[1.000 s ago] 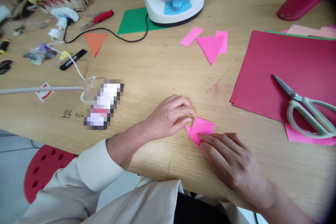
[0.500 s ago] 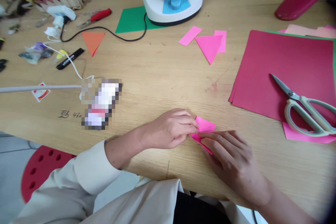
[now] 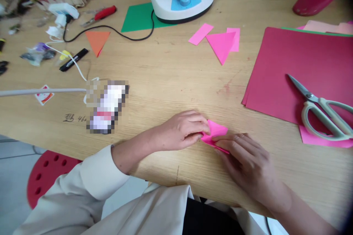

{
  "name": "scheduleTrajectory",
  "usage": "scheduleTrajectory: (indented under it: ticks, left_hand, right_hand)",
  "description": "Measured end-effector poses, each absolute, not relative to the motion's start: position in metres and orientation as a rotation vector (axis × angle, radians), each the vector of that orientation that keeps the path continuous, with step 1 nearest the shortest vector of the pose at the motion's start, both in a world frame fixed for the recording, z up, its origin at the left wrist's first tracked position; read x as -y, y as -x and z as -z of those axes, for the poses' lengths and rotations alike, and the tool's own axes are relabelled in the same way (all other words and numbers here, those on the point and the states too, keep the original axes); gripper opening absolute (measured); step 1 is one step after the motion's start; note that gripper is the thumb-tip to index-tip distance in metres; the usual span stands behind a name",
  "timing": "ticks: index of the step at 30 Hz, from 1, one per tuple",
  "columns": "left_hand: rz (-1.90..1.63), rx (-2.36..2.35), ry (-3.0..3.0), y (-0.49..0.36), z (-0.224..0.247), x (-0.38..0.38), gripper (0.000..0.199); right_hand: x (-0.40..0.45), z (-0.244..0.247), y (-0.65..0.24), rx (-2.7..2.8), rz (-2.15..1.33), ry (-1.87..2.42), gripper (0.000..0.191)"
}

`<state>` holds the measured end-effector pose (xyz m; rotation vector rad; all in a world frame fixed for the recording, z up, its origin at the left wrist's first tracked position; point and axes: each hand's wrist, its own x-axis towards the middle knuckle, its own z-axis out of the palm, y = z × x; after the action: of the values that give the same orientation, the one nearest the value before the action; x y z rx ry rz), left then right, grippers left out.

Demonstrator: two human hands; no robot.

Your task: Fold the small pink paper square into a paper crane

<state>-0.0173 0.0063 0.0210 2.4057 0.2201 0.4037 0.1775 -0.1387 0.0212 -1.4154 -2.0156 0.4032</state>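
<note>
A small folded pink paper (image 3: pixel 216 130) lies near the table's front edge, between my two hands. My left hand (image 3: pixel 183 130) is closed on its left corner, fingertips pressed on the paper. From the right, my right hand (image 3: pixel 245 158) grips the lower right edge between thumb and fingers. The thumb is partly hidden under the fingers. Farther back lie a pink triangle (image 3: pixel 221 46) and a pink strip (image 3: pixel 201 34), and another pink piece shows partly beneath the triangle.
Scissors (image 3: pixel 310 97) rest on dark red sheets (image 3: pixel 298 62) at the right. A white fan (image 3: pixel 187 11) stands at the back on a green sheet (image 3: pixel 135 18). At the left are a phone (image 3: pixel 109 106), an orange triangle (image 3: pixel 97 41), a marker (image 3: pixel 74 60) and cables.
My right hand has shifted slightly right, and the paper's lower edge now slants less steeply. The left hand still holds its corner. The whole view has shifted a little.
</note>
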Motion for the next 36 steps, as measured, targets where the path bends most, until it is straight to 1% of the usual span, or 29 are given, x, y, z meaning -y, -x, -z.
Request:
scheduleTrajectory:
  ticks: [7, 12, 16, 19, 21, 24, 27, 32, 36]
  left_hand:
    - [-0.342, -0.206, -2.436, 0.017, -0.022, -0.007, 0.021]
    - [-0.370, -0.112, -2.489, 0.018, -0.027, -0.007, 0.022]
    - [-0.318, -0.077, -2.461, 0.020, -0.033, -0.007, 0.023]
    - [-0.277, -0.084, -2.428, 0.019, -0.035, -0.006, 0.013]
    - [-0.293, -0.104, -2.431, 0.018, -0.033, -0.005, 0.009]
    - [-0.354, -0.180, -2.435, 0.017, -0.028, -0.004, 0.011]
    - [-0.343, -0.225, -2.414, 0.017, -0.025, -0.003, 0.012]
    - [-0.332, -0.259, -2.440, 0.018, -0.024, -0.003, 0.019]
    - [-0.360, -0.266, -2.406, 0.017, -0.023, -0.003, 0.016]
  right_hand:
    - [0.136, -0.023, -0.176, 1.811, -0.590, 1.540, 0.010]
    - [0.134, -0.023, -0.170, 1.797, -0.522, 1.572, 0.008]
    - [0.134, -0.026, -0.167, 1.761, -0.516, 1.593, 0.018]
    - [0.135, -0.026, -0.167, 1.727, -0.538, 1.595, 0.021]
    - [0.135, -0.026, -0.168, 1.731, -0.556, 1.578, 0.020]
    - [0.134, -0.025, -0.169, 1.718, -0.576, 1.586, 0.017]
    - [0.135, -0.024, -0.169, 1.707, -0.572, 1.609, 0.015]
    - [0.134, -0.024, -0.171, 1.746, -0.461, 1.615, 0.010]
    - [0.133, -0.023, -0.173, 1.736, -0.426, 1.646, 0.008]
